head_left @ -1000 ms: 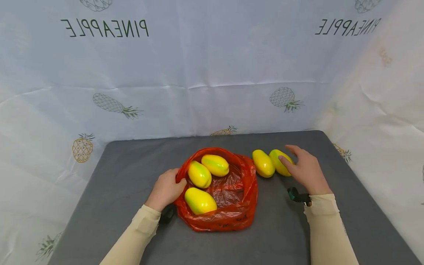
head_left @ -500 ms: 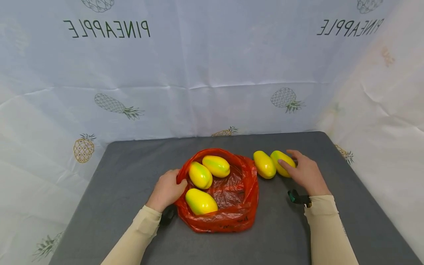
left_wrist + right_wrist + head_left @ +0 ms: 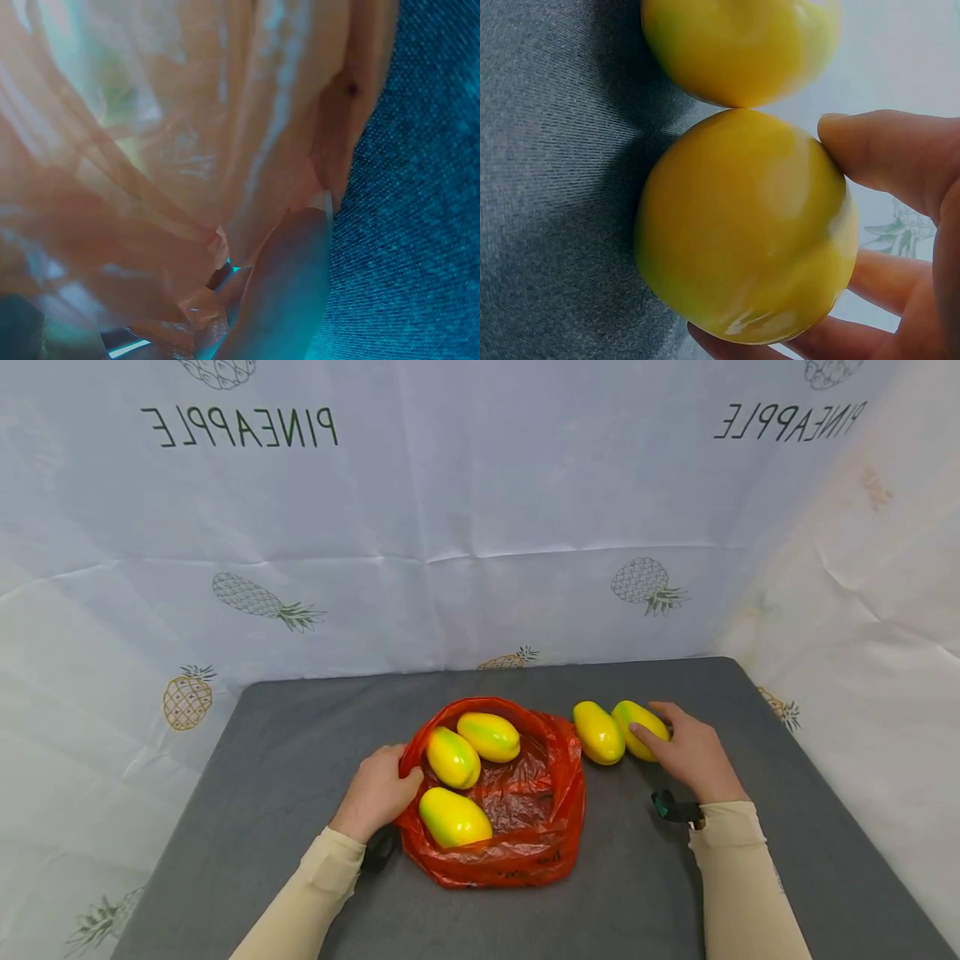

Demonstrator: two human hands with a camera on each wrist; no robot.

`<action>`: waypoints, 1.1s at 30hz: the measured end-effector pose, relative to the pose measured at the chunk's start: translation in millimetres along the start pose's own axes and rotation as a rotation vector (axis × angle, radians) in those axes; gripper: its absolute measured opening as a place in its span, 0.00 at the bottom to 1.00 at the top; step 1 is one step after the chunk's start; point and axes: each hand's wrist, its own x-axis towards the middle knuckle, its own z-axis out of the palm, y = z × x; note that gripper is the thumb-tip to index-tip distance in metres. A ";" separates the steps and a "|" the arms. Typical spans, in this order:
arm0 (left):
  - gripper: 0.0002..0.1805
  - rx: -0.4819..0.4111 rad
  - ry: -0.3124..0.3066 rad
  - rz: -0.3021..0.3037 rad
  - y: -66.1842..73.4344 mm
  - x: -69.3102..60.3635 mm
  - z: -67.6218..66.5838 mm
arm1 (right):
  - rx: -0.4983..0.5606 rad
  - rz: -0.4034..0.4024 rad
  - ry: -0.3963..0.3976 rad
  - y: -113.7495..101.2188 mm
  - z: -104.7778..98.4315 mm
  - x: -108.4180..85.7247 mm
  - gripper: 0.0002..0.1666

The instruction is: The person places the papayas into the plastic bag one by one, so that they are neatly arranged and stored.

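Observation:
A red plastic bag [image 3: 564, 827] lies wide-mouthed on the table, with several things visible on and in it: a mango [image 3: 489, 737] at the back, another mango [image 3: 453, 758] beside it and a third mango [image 3: 455, 818] nearer the front. At the bag's left rim, my left hand [image 3: 378, 789] pinches the thin plastic; its thumb [image 3: 289, 277] shows against the film in the left wrist view. To the right of the bag, my right hand [image 3: 693, 752] holds a yellow-green mango [image 3: 742, 232] between thumb and fingers. That mango rests on the cloth, touching a neighbouring mango [image 3: 598, 733].
A dark grey cloth covers the table [image 3: 300, 727]. White sheeting [image 3: 465, 510] with printed pineapples hangs behind and on both sides. A dark wrist device [image 3: 675, 807] sits at my right wrist.
My right hand has lowered slightly, its fingers closing round the rightmost mango. The left hand, the bag and the other mangoes stay where they were.

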 end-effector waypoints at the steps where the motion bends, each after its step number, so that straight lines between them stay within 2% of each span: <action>1: 0.11 0.001 0.000 0.000 0.4 -0.2 -0.1 | 0.000 0.002 -0.001 -0.4 0.1 -0.1 0.54; 14: 0.10 0.011 0.000 0.012 -0.3 -0.1 0.6 | -0.005 0.001 0.002 0.6 -0.5 0.8 0.49; 33: 0.12 0.010 0.006 0.004 0.1 1.2 1.2 | -0.012 -0.006 0.016 3.5 -8.4 -1.0 0.50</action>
